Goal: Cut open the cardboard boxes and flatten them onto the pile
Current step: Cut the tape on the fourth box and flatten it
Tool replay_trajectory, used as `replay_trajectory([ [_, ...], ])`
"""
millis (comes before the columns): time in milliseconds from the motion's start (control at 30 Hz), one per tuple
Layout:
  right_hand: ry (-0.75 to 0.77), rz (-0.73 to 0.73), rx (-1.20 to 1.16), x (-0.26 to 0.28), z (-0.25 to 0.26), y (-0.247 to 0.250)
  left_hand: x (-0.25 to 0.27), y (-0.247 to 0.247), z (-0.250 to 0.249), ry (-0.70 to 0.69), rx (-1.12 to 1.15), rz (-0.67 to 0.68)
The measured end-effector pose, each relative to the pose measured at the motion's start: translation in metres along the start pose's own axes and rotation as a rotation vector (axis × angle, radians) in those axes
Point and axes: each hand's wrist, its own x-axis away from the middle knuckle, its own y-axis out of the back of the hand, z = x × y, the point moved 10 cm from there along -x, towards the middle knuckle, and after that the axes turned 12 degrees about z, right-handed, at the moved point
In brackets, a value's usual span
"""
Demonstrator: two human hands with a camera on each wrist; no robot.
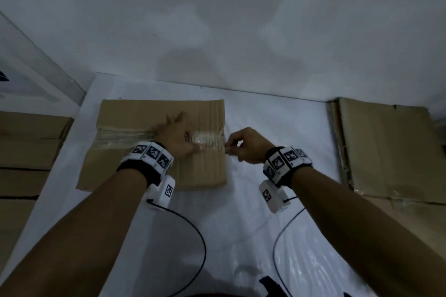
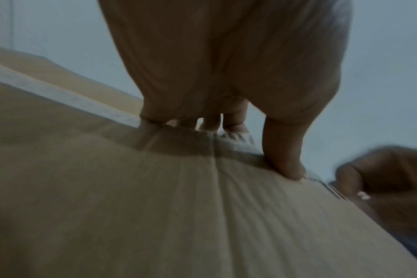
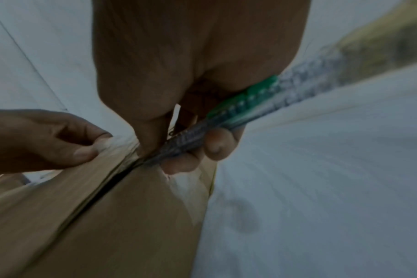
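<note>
On white sheeting (image 1: 265,113), the box (image 1: 135,118) lies left of centre, open sheet near and right of it, flat cardboard (image 1: 386,147) along the right edge. Left hand (image 1: 177,135) presses spread, straight fingers on the taped seam. Right hand (image 1: 248,146), fingers curled round a green knife (image 3: 240,101), holds its tip at the seam's right end.
</note>
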Motion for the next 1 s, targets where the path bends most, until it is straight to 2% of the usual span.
replay_trajectory([
  [100,0.022,-0.051,-0.082,0.012,-0.006,-0.01,0.007,0.006,-0.008,-0.05,-0.06,-0.005],
  [167,-0.018,-0.143,-0.062,0.019,-0.011,-0.004,0.006,0.006,-0.006,-0.014,-0.074,-0.038],
  [267,-0.106,-0.205,0.079,0.023,-0.017,0.006,0.003,0.011,-0.008,0.08,-0.177,-0.131],
  [333,-0.105,-0.209,0.28,0.023,-0.01,0.008,0.009,0.02,-0.023,0.05,-0.217,-0.236],
  [400,-0.04,-0.197,0.451,0.021,0.002,0.005,0.015,0.029,-0.038,-0.017,-0.225,-0.314],
  [500,0.079,-0.172,0.481,0.018,0.011,-0.001,0.015,0.035,-0.052,-0.073,-0.512,-0.289],
  [567,0.133,-0.167,0.475,0.017,0.013,-0.003,0.007,0.032,-0.053,-0.089,-0.719,-0.201],
  [700,0.244,-0.131,0.466,0.016,0.018,-0.006,-0.015,0.021,-0.052,-0.199,-0.759,-0.05],
  [800,0.291,-0.11,0.497,0.014,0.017,-0.005,-0.017,0.021,-0.061,-0.281,-0.837,-0.098],
  [1000,0.293,-0.096,0.539,0.004,0.021,-0.002,-0.01,0.021,-0.067,-0.345,-0.922,-0.206],
])
